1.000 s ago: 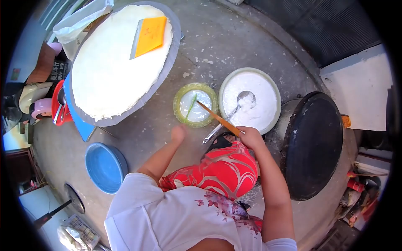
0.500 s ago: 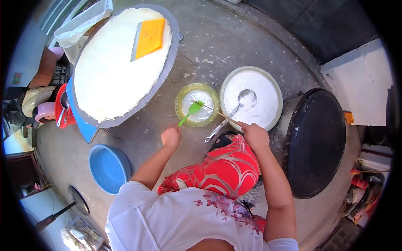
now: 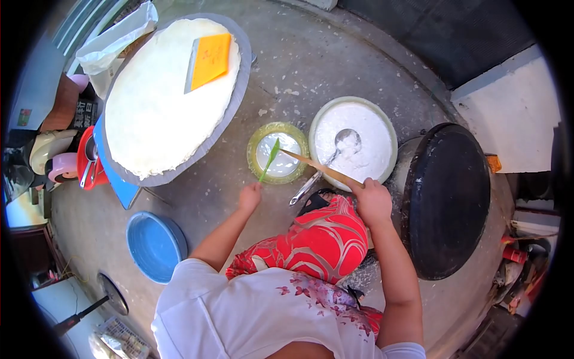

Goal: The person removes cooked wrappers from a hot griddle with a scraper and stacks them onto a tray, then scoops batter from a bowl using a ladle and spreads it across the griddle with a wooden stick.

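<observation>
Brush [image 3: 272, 154] turned edge-on: left fingers [image 3: 255, 188] grip it, right fingers [image 3: 368, 187] a wooden strip [image 3: 323, 169].

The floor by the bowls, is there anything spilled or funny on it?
Pale spots dot the grey floor beyond the yellow bowl and the bigger bowl of white stuff. They look odd against the grey, maybe splashes, though I can't tell.
</observation>
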Available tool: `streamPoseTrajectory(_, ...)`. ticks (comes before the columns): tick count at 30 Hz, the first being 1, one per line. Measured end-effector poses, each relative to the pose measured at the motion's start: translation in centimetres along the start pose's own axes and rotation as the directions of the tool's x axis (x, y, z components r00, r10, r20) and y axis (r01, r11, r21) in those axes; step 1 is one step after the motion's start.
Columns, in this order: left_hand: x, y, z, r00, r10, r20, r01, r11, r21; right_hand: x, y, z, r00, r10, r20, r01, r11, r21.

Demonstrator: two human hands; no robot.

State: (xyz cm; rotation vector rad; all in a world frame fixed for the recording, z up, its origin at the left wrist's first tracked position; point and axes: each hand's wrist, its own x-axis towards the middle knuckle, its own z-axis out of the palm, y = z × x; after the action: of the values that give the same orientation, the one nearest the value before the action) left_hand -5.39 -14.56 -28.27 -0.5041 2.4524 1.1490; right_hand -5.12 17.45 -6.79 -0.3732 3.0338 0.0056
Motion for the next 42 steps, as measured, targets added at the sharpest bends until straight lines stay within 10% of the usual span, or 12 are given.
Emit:
streamPoseTrajectory(15,-1.2,2.5,0.6,0.995,0.07,0.075,-0.093,0.929,0.359,-7.9,1.6,-1.3,0.859,0.463,0.218,-0.495,0.643,0.584)
streamPoseTrajectory(17,-2.3,2.7,1.6,0.847,0.472,-0.244,-0.16,0.664,0.73,-10.1,1.7,-1.4,0.822,0.525,0.222,-0.519,0.528,0.672)
streamPoseTrajectory(21,0.1,4.6,3.9,0.769,0.64,0.011,-0.57,0.677,0.465,-14.9,1.5,-3.1,0.732,0.591,0.34,-0.553,0.223,0.803)
streamPoseTrajectory(22,1.1,5.4,5.4,0.897,0.322,0.303,-0.347,0.937,0.032,-16.2,1.6,-3.2,0.717,0.607,0.343,-0.532,0.158,0.832)
streamPoseTrajectory(23,1.7,6.4,6.5,0.745,0.081,0.662,0.121,0.96,-0.253,-17.5,1.7,-3.3,0.701,0.624,0.346,-0.506,0.093,0.857)
streamPoseTrajectory(26,-0.2,12.8,5.4,0.405,-0.002,0.914,0.662,0.69,-0.292,-20.4,1.6,-4.6,0.66,0.663,0.353,-0.484,0.016,0.875)
streamPoseTrajectory(29,-1.2,17.2,5.1,0.268,0.185,0.946,0.756,0.568,-0.325,-22.4,1.4,-5.6,0.617,0.699,0.362,-0.449,-0.065,0.891)
streamPoseTrajectory(33,3.2,15.3,10.0,0.407,0.024,0.913,0.728,0.596,-0.34,-24.0,1.5,-4.8,0.592,0.725,0.352,-0.382,-0.133,0.915)
streamPoseTrajectory(35,0.9,18.1,7.8,0.475,-0.009,0.88,0.648,0.681,-0.343,-24.5,1.6,-4.1,0.585,0.739,0.335,-0.371,-0.123,0.92)
streamPoseTrajectory(37,-2.2,20.7,5.3,0.857,0.047,0.513,-0.06,0.998,0.01,-25.1,1.5,-3.2,0.575,0.752,0.323,-0.361,-0.121,0.925)
streamPoseTrajectory(40,-3.1,18.9,4.3,0.802,0.473,0.364,-0.589,0.727,0.353,-25.8,1.5,-1.6,0.544,0.754,0.37,-0.354,-0.193,0.915)
streamPoseTrajectory(42,-3.9,19.2,3.2,0.817,0.391,0.425,-0.571,0.653,0.498,-25.7,1.2,-1.1,0.536,0.787,0.305,-0.376,-0.101,0.921)
